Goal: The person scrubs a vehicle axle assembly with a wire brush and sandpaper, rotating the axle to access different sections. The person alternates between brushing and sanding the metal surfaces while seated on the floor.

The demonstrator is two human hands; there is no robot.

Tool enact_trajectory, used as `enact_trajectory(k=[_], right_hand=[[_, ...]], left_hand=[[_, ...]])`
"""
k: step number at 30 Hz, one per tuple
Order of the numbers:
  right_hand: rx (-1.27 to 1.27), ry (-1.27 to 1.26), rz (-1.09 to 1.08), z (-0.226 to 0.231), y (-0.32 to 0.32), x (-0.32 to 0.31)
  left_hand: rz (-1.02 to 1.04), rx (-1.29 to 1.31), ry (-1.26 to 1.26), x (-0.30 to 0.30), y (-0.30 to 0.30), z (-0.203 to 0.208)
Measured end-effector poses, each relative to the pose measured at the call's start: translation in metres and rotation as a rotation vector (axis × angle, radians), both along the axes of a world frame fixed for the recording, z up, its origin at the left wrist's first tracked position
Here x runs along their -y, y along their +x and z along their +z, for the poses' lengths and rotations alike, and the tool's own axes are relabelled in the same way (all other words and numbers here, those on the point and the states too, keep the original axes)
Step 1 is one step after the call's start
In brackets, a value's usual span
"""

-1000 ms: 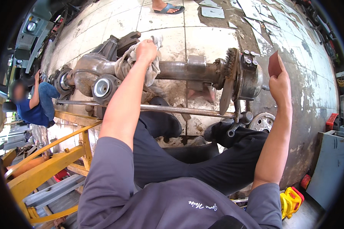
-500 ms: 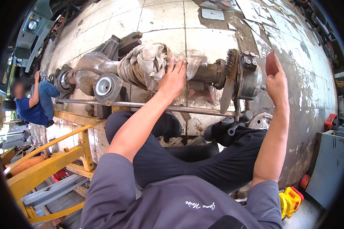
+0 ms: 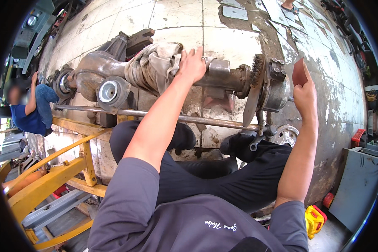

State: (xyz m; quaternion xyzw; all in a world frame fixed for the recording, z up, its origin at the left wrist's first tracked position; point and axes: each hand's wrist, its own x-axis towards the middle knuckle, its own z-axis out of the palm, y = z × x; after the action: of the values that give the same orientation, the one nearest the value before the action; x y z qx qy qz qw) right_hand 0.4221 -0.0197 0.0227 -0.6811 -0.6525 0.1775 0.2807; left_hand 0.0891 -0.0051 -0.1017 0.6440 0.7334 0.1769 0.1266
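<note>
Grip of the right hand [image 3: 305,94] is closed on a reddish-brown sandpaper sheet [image 3: 299,73], held just beside the axle's right end. The left hand [image 3: 192,67] lies with fingers extended against a crumpled grey rag [image 3: 149,69]; whether it clasps the cloth, I cannot tell. That rag is bunched over the axle [image 3: 222,80], right of its bulging differential housing [image 3: 98,73], above the tiled floor [image 3: 174,35].
</note>
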Motion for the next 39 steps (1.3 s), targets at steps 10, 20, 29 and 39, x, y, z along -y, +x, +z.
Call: enact_trajectory(k=[10, 20, 29, 39], right_hand=[[-0.099, 0.023, 0.03, 0.005, 0.002, 0.004], [-0.07, -0.015, 0.008, 0.008, 0.002, 0.01], [0.001, -0.074, 0.068, -0.005, -0.013, -0.006], [0.053, -0.026, 0.106, -0.002, -0.025, -0.015]], left_hand=[[-0.376, -0.084, 0.098, 0.028, -0.077, 0.003], [-0.15, -0.148, 0.102, 0.052, -0.045, 0.002], [-0.313, -0.086, 0.177, 0.058, -0.021, -0.003], [-0.186, 0.157, 0.053, 0.067, -0.01, 0.002]])
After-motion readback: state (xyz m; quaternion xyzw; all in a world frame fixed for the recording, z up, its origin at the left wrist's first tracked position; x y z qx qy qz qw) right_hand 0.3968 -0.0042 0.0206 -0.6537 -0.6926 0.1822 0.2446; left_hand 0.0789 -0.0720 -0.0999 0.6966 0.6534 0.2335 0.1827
